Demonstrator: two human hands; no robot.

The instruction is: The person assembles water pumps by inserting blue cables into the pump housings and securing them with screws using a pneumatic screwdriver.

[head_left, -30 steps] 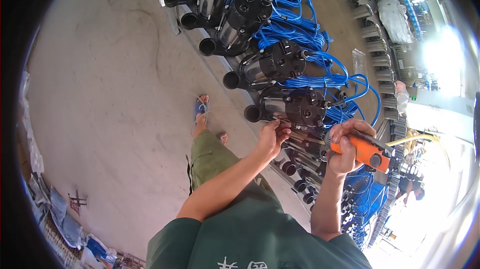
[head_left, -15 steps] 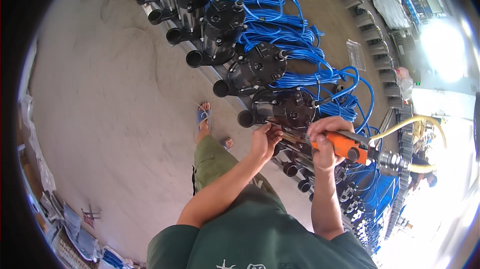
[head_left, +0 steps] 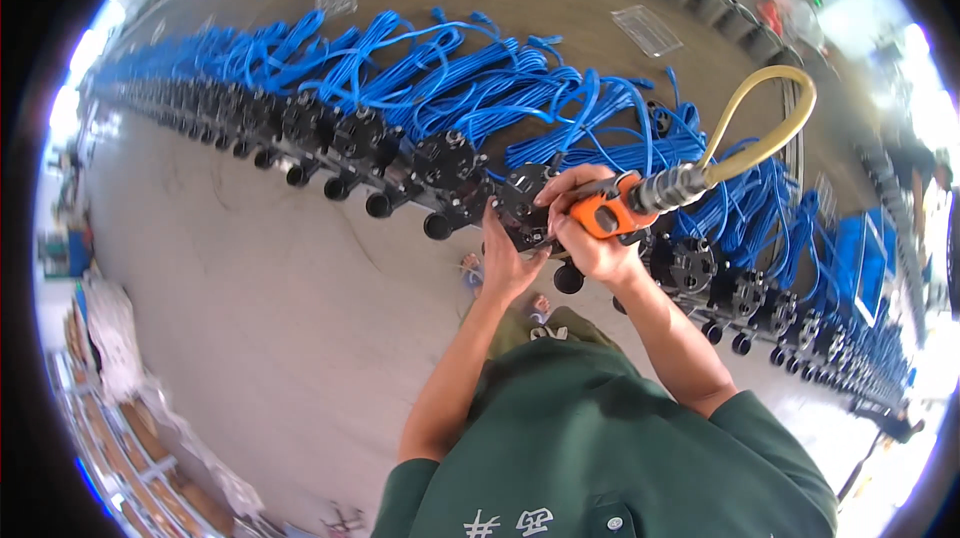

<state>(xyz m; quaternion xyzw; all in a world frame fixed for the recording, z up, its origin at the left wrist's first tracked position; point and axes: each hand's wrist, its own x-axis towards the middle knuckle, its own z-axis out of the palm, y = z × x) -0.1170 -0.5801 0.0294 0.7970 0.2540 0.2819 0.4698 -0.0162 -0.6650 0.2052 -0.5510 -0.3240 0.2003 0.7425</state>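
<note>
An orange air tool [head_left: 607, 215] is gripped in the right hand [head_left: 590, 233] – the left hand [head_left: 507, 260] is pressed, fingers apparently spread, against a black valve [head_left: 522, 200] among blue cables [head_left: 560, 113].

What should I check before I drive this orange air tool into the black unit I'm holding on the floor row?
1. Right hand wrapped firmly around the orange air tool: ok.
2. Left hand steadying the black unit from below: ok.
3. Tool tip seated on the unit: cannot tell, the fingers hide it.
4. Yellow hose loops freely with no kink: ok.
5. Blue cables kept away from the work spot: not ok, they lie right behind the unit.
6. Foot under the hands kept away from the row: not ok, it sits close beside it.
</note>
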